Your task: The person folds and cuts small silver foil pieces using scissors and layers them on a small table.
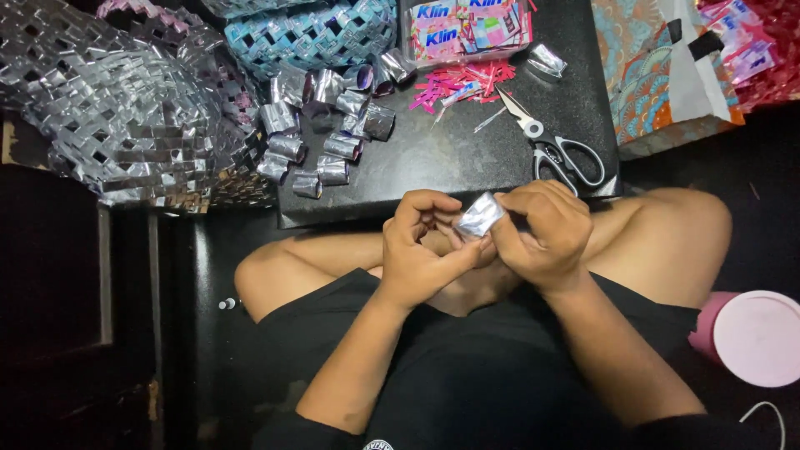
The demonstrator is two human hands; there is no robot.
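Observation:
My left hand (421, 250) and my right hand (542, 233) meet over my lap, both pinching a small folded silver foil strip (479, 215). The fingers of both hands curl around it, the thumbs pressing its lower edge. Just beyond my hands lies a low black board (467, 150). On it sit several folded silver foil pieces (325, 125), a pair of scissors (554, 146) with black handles, and a heap of pink paper trimmings (467, 83).
A silver woven basket (117, 108) and a blue woven one (308, 33) stand at the far left. A stack of pink sachets (462, 29) lies at the board's far edge. A patterned bag (658, 75) is at the right, a pink round container (750, 333) by my right knee.

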